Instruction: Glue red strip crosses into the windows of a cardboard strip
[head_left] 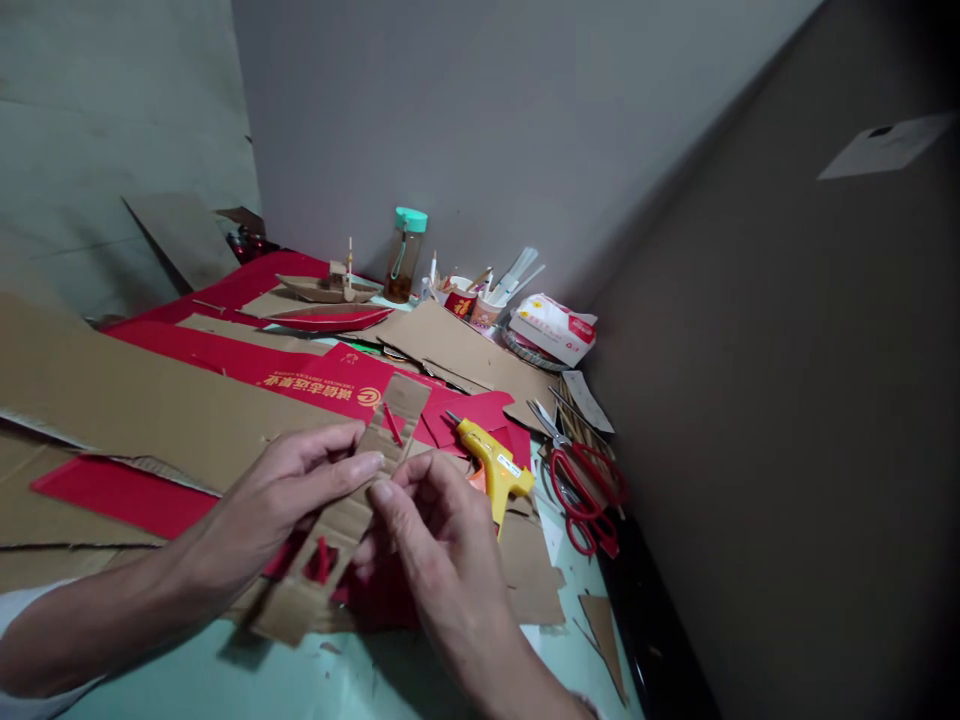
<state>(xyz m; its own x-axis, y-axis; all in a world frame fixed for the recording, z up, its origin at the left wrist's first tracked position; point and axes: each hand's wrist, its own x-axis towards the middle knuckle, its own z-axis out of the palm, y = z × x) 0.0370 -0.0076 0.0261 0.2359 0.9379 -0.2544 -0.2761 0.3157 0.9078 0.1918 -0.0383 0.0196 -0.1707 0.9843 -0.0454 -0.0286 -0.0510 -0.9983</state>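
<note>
Both your hands pinch the slotted cardboard strip (pixel 352 500) just above the tabletop (pixel 375 680): left hand (pixel 300 480) on its upper edge, right hand (pixel 427 530) at its middle. Squeeze hard and it could crease at the slots; the glue gun (pixel 495 465) lies just beside your right knuckles.

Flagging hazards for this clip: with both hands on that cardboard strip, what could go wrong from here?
The cardboard strip, pinched between left hand and right hand, might crease at its cut-out slots. The yellow glue gun lies right beside the right hand; if hot, it could burn. Red scissors lie near the table edge.
</note>
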